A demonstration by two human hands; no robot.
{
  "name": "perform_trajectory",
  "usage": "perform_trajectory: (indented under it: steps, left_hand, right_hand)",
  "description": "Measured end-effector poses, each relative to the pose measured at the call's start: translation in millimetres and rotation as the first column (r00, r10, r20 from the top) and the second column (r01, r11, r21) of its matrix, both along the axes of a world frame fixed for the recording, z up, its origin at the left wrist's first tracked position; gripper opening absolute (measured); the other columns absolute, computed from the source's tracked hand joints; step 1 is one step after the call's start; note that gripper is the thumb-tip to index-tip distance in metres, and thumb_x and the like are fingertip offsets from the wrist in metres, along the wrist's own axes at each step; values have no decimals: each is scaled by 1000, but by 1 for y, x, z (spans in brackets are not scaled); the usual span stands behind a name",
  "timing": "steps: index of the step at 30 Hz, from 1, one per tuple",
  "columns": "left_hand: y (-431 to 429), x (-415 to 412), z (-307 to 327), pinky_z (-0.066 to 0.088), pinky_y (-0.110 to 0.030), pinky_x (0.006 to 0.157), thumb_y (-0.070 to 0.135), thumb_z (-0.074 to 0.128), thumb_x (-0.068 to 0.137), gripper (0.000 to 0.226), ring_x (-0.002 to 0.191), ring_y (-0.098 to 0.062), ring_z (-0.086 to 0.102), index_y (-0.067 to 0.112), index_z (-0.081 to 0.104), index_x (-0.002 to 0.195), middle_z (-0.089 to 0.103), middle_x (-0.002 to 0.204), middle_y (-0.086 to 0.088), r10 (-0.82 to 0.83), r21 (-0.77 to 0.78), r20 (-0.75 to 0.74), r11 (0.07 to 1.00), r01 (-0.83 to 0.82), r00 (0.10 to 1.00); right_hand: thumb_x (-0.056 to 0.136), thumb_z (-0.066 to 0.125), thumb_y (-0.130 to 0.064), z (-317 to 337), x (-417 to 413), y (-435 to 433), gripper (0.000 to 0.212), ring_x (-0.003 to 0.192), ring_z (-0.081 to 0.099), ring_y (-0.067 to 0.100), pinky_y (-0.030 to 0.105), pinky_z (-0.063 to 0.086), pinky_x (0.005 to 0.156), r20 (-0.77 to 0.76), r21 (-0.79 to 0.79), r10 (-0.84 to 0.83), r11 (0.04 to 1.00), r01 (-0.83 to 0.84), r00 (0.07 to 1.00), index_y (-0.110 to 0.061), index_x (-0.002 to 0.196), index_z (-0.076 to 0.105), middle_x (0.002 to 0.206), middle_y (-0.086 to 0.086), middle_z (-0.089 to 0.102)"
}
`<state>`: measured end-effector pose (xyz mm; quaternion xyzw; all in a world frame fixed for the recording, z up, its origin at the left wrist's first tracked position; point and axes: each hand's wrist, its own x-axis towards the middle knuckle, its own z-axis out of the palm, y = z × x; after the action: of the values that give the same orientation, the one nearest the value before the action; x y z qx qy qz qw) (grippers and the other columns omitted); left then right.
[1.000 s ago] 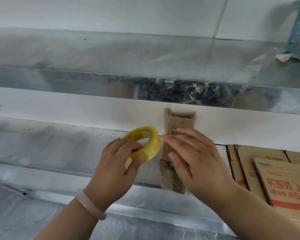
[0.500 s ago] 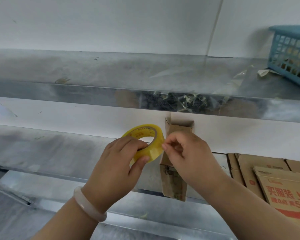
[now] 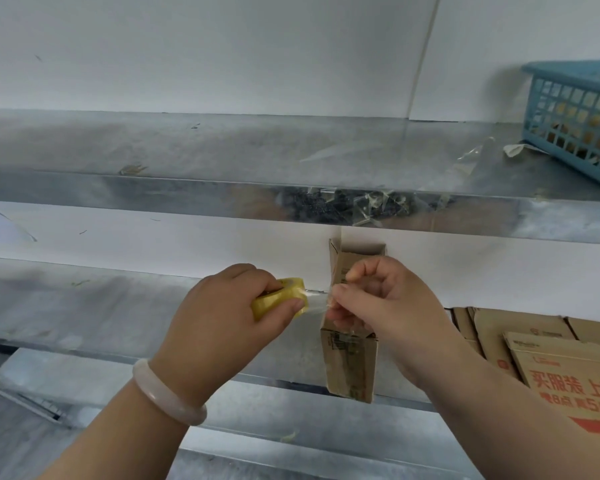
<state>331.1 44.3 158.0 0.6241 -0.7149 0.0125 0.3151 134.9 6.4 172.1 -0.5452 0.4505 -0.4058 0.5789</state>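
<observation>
- Since a moment ago, your left grip (image 3: 219, 327) has tipped the yellow tape roll (image 3: 281, 299) edge-on and drawn it away from your right grip (image 3: 388, 306); a clear strip (image 3: 317, 301) now stretches between them.
- Your left grip is clenched round the roll, thumb on its near side.
- Your right grip pinches the strip's free end, in front of the upright cardboard box (image 3: 349, 365).
- That box stands on the metal shelf (image 3: 101, 306), just right of the roll; flat cartons (image 3: 534, 344) lie further right of your right grip.

Lower shelf (image 3: 84, 306) left open at far left. Middle taken by upright box (image 3: 349, 368). Right side blocked by cartons (image 3: 534, 344). Headroom capped by upper shelf (image 3: 187, 199).
</observation>
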Motion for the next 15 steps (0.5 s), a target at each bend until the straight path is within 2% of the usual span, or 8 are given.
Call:
perform_trajectory:
  steps: [2,5,6,8,10,12,15]
  left_hand:
    - [1,0,2,47,-24,59,64,45,79,42,66,-7,55,29,67,83,57,72,15,-3,-9,19,1000,3,1000]
    - [0,1,2,46,-24,59,63,44,79,43,65,-7,54,27,68,83,57,72,15,-21,-14,67,1000,22,998]
    - [0,2,2,44,-22,59,63,44,79,42,64,-7,53,27,67,81,56,71,15,-33,-3,78,999,33,996]
    - [1,4,3,36,-17,57,66,42,78,39,60,-7,52,32,62,76,53,64,17,-48,44,95,998,44,994]
    - [1,7,4,30,-16,52,72,38,74,45,57,-9,51,31,54,66,51,56,12,-53,132,28,990,49,998]
    - [-2,14,3,32,-17,49,75,38,71,51,54,-8,48,27,51,64,51,55,9,-82,235,-193,964,127,978]
    - [-3,30,1,33,-16,53,68,42,76,49,56,-8,43,21,51,65,44,57,3,-166,269,-488,905,328,857]
  right_hand:
    - [85,69,-9,2,0,-1,16,69,71,15,24,53,65,-123,-28,40,999,-44,992,-20,96,63,74,6,74]
    - [85,71,-21,2,0,-1,8,72,71,12,35,59,79,-323,-78,77,991,-108,943,-27,90,71,74,-2,74]
    - [84,73,-27,3,0,-1,1,72,71,11,36,60,80,-387,-100,78,987,-126,919,-28,85,72,73,-5,74]
    - [85,72,-33,4,-1,-1,7,72,70,8,34,60,79,-471,-141,61,980,-144,880,-29,79,71,74,-9,73]
    - [87,70,-29,7,0,1,7,71,71,9,32,60,76,-443,-141,56,981,-132,895,-26,80,70,76,-8,74]
    - [90,68,-19,10,1,4,8,72,72,12,31,60,72,-327,-106,66,989,-106,943,-16,83,71,76,-1,75]
    - [90,65,-7,10,-3,7,11,73,74,20,28,58,62,-134,-59,27,998,-35,991,-7,81,70,75,9,75]
